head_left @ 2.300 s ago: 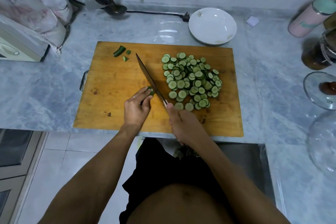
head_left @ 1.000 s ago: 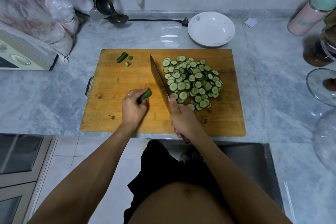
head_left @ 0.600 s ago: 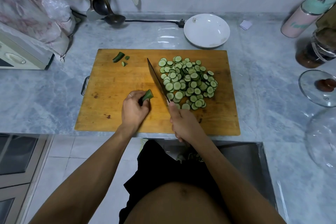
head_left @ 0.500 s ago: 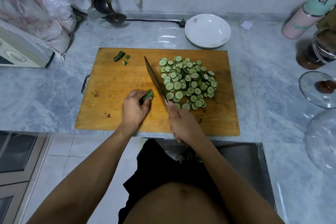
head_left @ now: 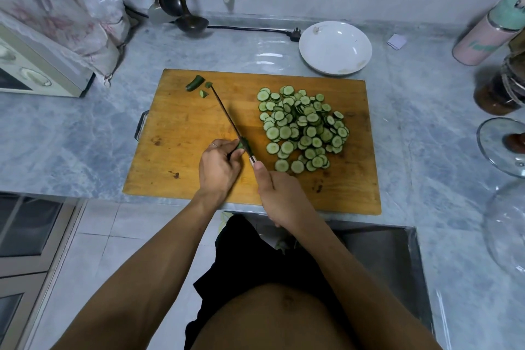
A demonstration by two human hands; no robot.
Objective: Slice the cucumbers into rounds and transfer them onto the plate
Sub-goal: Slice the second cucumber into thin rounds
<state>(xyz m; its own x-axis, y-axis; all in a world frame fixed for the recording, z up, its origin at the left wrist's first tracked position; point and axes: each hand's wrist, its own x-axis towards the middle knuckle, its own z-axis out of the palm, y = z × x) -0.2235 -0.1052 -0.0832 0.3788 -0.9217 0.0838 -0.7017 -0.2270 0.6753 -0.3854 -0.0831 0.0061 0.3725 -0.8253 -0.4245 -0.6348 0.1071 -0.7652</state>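
Note:
A wooden cutting board (head_left: 199,173) lies on the grey marble counter. A heap of cucumber rounds (head_left: 302,126) covers its right half. My left hand (head_left: 218,169) pinches a short cucumber stub (head_left: 243,145) near the board's middle. My right hand (head_left: 279,197) grips the handle of a long knife (head_left: 227,118), whose blade lies against the stub and points to the far left. Cut-off cucumber ends (head_left: 195,83) lie at the board's far left corner. An empty white plate (head_left: 335,47) stands behind the board.
A toaster oven (head_left: 34,68) under a cloth stands at the left. Ladles (head_left: 184,14) and a power cord (head_left: 250,28) are at the back wall. A pink bottle (head_left: 488,34), a dark jar (head_left: 497,91) and glass lids (head_left: 502,142) crowd the right. A steel sink (head_left: 383,258) lies below the board.
The knife blade has swung left from beside the rounds and now lies against the stub in my left hand. The stub sits lower against the board.

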